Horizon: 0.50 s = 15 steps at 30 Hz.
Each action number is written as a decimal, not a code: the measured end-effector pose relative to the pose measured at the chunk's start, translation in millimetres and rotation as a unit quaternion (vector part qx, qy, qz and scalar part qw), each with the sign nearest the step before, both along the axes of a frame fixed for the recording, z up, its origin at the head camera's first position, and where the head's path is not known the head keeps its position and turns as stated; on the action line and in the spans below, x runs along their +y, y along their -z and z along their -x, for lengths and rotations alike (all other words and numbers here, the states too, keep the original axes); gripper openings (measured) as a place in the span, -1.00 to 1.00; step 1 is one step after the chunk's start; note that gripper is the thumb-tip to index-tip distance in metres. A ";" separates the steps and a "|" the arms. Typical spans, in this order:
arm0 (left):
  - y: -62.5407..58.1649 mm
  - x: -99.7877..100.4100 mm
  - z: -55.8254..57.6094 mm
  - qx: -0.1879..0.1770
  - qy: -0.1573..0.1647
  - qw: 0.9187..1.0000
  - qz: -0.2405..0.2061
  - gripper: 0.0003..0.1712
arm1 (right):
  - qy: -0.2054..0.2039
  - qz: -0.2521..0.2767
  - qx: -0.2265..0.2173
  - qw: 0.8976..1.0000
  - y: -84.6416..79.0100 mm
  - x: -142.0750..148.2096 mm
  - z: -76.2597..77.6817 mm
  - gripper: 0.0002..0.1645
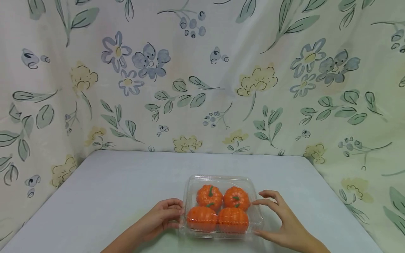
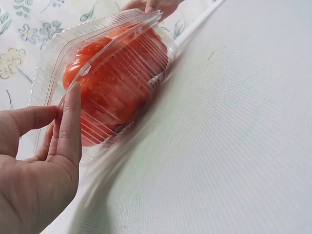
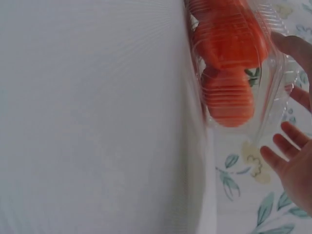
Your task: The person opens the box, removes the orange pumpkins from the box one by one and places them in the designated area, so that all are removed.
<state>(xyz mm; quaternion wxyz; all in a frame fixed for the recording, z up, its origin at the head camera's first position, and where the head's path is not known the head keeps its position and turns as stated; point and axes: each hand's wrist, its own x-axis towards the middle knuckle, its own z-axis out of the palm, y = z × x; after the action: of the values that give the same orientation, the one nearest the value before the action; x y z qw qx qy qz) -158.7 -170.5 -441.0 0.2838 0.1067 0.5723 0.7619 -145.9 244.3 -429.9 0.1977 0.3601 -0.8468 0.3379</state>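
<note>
A clear plastic clamshell box [image 1: 221, 180] sits on the table, holding several small orange pumpkins [image 1: 236, 198] with green stems. At its left side, my left hand [image 1: 162, 216] grips the edge. The left wrist view shows the thumb and fingers of this left hand [image 2: 44, 161] pinching the rim of the box [image 2: 53, 63]. On the other side, my right hand [image 1: 284, 219] has its fingers spread and gently bent. Its fingertips and thumb touch or nearly touch the right edge; exact contact is hard to tell.
The white table [image 1: 126, 182] extends around the box on all sides. Behind it hangs a floral curtain [image 1: 202, 70], which also runs along the left and right sides.
</note>
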 end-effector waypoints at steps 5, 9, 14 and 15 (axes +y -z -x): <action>0.4 0.1 -0.3 -0.005 -0.004 1.000 0.005 -0.89 | -0.030 0.034 -0.050 0.998 2.0 6.8 2.9 -0.05; 1.0 0.1 -0.2 -0.007 -0.004 1.000 0.006 -0.89 | -0.062 0.059 -0.132 0.988 3.2 11.8 5.6 -0.11; 1.0 0.1 0.1 -0.005 -0.002 1.000 0.004 -0.90 | -0.126 0.082 -0.266 0.952 4.5 18.2 8.9 -0.34; 0.9 0.2 0.2 -0.004 -0.001 1.000 0.004 -0.90 | -0.140 0.089 -0.290 0.943 5.0 19.3 9.7 -0.38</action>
<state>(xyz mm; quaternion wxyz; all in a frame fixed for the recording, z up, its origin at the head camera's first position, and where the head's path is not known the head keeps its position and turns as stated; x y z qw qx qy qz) -158.9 -170.3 -442.0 0.2856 0.1016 0.5740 0.7607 -155.6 263.6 -434.9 -0.0741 0.3424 -0.7750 0.5261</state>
